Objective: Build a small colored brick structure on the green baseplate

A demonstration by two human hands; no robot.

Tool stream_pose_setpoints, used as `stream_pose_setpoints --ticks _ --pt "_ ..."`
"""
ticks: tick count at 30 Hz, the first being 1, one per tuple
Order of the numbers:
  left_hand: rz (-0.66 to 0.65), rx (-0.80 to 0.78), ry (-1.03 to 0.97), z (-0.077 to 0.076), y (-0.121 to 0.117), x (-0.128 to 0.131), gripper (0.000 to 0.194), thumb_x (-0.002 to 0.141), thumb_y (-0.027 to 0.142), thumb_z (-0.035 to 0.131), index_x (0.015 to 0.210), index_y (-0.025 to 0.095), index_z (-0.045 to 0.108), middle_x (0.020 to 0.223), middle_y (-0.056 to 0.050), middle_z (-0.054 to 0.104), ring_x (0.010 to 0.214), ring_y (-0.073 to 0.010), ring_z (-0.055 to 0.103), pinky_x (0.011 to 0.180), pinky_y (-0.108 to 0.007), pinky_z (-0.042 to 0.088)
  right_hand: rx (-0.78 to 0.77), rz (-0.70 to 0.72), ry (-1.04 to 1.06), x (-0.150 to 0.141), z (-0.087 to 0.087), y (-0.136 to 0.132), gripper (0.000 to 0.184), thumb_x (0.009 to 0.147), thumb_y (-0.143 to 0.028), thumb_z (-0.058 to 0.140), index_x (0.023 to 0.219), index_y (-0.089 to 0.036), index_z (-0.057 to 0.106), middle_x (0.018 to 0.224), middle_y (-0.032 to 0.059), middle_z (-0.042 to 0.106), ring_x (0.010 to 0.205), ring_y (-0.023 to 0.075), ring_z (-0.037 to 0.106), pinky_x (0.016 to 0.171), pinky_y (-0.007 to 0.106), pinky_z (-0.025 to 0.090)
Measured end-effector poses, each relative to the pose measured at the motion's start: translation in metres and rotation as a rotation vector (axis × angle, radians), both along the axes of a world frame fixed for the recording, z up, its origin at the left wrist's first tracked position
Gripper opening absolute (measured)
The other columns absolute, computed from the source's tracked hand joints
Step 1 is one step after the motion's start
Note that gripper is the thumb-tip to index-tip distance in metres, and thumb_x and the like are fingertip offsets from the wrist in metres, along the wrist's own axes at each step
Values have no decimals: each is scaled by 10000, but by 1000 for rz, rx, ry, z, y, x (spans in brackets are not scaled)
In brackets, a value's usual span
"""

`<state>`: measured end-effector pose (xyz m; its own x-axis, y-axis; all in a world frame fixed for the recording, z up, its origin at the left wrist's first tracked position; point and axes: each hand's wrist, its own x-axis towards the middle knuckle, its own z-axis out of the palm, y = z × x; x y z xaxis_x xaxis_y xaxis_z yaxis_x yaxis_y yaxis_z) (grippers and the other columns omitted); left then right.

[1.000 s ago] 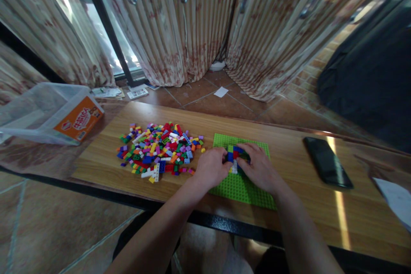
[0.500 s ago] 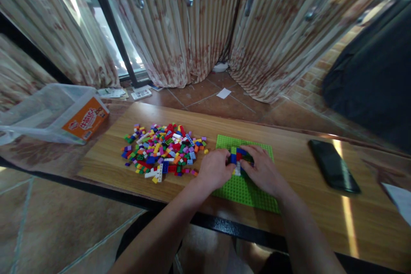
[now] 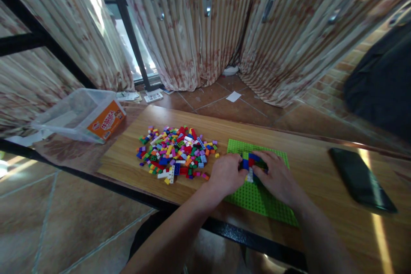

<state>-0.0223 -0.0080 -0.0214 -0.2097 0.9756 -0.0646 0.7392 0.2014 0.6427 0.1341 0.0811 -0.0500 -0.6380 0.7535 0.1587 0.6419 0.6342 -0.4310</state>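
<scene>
A green studded baseplate [image 3: 250, 199] lies on the wooden board, with a small cluster of toy bricks [image 3: 245, 163] on it in blue, red, green and white. My left hand [image 3: 228, 173] is closed on the cluster's left side, thumb and fingers against the blue bricks. From the right, my right hand [image 3: 274, 176] grips the same cluster, its fingers curled over a blue brick at the far side and its thumb near the white brick. Parts of the cluster are hidden by my fingers. To the left of my hands spreads a heap of loose, many-coloured bricks [image 3: 175, 150].
A clear plastic box [image 3: 75, 115] with an orange label stands at the far left. On the right lies a black phone [image 3: 359, 180]. The wooden board [image 3: 205, 122] rests on a black-edged table. Striped curtains [image 3: 192, 43] hang beyond it.
The head view has swung, so everything sits farther right in the picture. Both hands stay on the brick cluster, with little visible change in their grip.
</scene>
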Motion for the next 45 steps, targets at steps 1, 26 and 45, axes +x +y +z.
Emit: stream_pose_setpoints --ticks 1,26,45 --pt "-2 -3 -1 0 0 0 100 815 272 604 860 194 648 852 -53 702 845 -217 661 782 -317 504 1 -4 -1 0 0 0 441 846 -328 471 1220 -151 622 1211 153 630 1141 300 557 1015 468 413" --pt "-6 10 21 1 -1 0 99 819 269 580 833 182 625 826 -47 682 818 -205 648 776 -311 500 -15 -4 -18 -3 5 -1 465 840 -333 458 1221 -127 628 1211 166 636 1142 308 569 1025 470 415" --pt "-4 17 27 1 -1 1 113 820 267 580 857 178 639 854 -55 696 822 -207 652 782 -317 510 -9 -9 -25 -2 4 -1 464 843 -345 452 1222 -141 626 1219 156 636 1162 304 561 1040 476 405"
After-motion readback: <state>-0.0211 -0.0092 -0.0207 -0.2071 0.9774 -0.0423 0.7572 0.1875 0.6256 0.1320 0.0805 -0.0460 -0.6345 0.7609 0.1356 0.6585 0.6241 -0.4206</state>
